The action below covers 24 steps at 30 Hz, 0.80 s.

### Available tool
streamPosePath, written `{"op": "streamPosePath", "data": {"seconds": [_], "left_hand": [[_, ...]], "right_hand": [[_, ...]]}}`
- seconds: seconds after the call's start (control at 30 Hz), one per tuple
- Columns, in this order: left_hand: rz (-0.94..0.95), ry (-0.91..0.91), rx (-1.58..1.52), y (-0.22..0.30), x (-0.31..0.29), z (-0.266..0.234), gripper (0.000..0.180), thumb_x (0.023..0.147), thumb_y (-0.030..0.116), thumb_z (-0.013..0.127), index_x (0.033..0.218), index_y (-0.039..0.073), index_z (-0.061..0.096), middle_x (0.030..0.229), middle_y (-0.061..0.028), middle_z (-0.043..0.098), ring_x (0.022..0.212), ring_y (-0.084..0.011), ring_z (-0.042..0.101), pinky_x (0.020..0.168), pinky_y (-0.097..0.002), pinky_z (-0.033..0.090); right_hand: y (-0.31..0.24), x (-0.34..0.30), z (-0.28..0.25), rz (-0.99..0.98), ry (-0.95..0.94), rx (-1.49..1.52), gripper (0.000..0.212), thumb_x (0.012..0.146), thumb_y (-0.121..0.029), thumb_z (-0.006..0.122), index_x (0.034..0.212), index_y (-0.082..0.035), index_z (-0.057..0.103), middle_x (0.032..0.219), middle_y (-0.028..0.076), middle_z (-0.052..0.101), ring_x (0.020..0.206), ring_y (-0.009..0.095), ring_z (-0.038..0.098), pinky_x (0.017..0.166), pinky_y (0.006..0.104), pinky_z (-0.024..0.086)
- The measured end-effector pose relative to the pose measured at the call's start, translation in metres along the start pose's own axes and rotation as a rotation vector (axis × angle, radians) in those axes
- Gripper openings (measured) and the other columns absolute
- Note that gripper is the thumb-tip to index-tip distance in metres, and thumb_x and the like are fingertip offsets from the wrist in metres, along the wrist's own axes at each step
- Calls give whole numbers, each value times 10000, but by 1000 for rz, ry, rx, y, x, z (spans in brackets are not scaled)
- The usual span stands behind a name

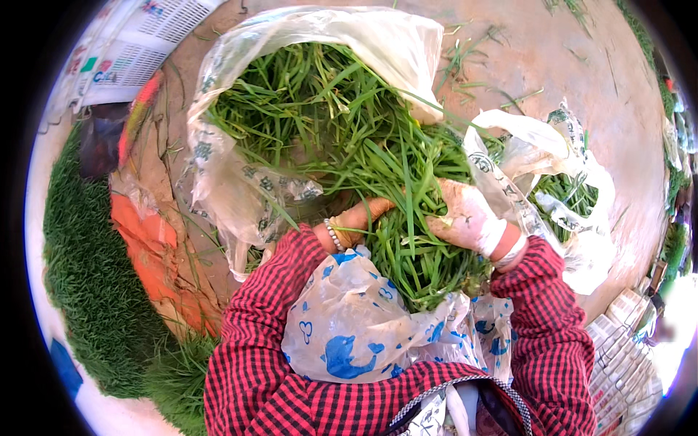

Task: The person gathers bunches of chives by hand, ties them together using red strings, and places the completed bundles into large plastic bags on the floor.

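A thick bunch of long, narrow-leaved greens point(418, 247) lies between my hands, above my lap. My right hand point(464, 218), in a whitish glove, presses round the right side of the bunch with its fingers bent into the leaves. From the other side my left hand point(363, 218) reaches in; its fingers are buried under the greens, and a beaded bracelet point(334, 235) circles the wrist. Just beyond, a large clear plastic bag point(240, 171) gapes wide, full of the same greens point(313, 94). A clear bag with blue prints point(349, 327) covers my lap.
At the right stands a white plastic bag point(592, 247) with more greens inside. A white basket point(156, 47) is at the far left. Green artificial turf point(87, 269) and an orange sheet point(145, 240) lie at the left. Loose leaves litter the floor point(523, 65).
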<state>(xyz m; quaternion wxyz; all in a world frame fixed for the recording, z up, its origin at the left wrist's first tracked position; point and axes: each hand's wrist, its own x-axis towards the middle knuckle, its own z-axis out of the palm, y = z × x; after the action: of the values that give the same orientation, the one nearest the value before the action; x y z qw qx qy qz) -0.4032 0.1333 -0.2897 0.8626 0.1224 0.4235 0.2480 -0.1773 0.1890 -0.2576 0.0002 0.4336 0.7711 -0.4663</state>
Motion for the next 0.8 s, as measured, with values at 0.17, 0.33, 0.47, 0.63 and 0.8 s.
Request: {"op": "streamPosePath", "data": {"seconds": [0.17, 0.33, 0.47, 0.63, 0.8], "left_hand": [[154, -31, -195, 30, -59, 5, 442, 967, 370, 573, 1301, 82, 545, 1242, -77, 640, 1081, -196, 637, 946, -353, 515], [644, -76, -172, 78, -87, -18, 659, 956, 567, 477, 1404, 84, 465, 1359, -109, 560, 1205, -233, 576, 1021, -393, 478], [778, -240, -424, 119, -69, -43, 714, 974, 601, 419, 1491, 111, 378, 1461, -130, 481, 1283, -283, 527, 1092, -438, 424], [765, 226, -636, 151, -15, -68, 501, 970, 469, 546, 1309, 102, 580, 1267, -76, 645, 1127, -252, 629, 963, -408, 522], [694, 295, -588, 111, -5, -89, 348, 947, 285, 642, 1234, 89, 618, 1170, -55, 670, 1058, -204, 644, 961, -369, 521]], "right_hand": [[-97, 31, -75, -267, -51, -90, 331, 772, -295, 674, 960, -26, 627, 828, 207, 669, 775, 395, 665, 688, 457, 538], [-162, 91, -108, -433, -43, 132, 672, 799, -506, 697, 1212, 15, 593, 1048, 217, 696, 985, 353, 670, 877, 393, 516], [-182, 103, -109, -409, -48, 90, 1166, 738, -467, 831, 1512, 91, 161, 1474, 290, 371, 1392, 331, 361, 1133, 396, 326], [-175, 166, -28, -116, 287, -587, 1318, 595, -442, 878, 1551, -16, 75, 1523, 340, 252, 1398, 461, 325, 1120, 449, 364], [-136, 198, -13, 109, 93, -475, 1255, 601, -422, 853, 1544, -26, 126, 1469, 250, 386, 1258, 408, 510, 998, 452, 481]]}}
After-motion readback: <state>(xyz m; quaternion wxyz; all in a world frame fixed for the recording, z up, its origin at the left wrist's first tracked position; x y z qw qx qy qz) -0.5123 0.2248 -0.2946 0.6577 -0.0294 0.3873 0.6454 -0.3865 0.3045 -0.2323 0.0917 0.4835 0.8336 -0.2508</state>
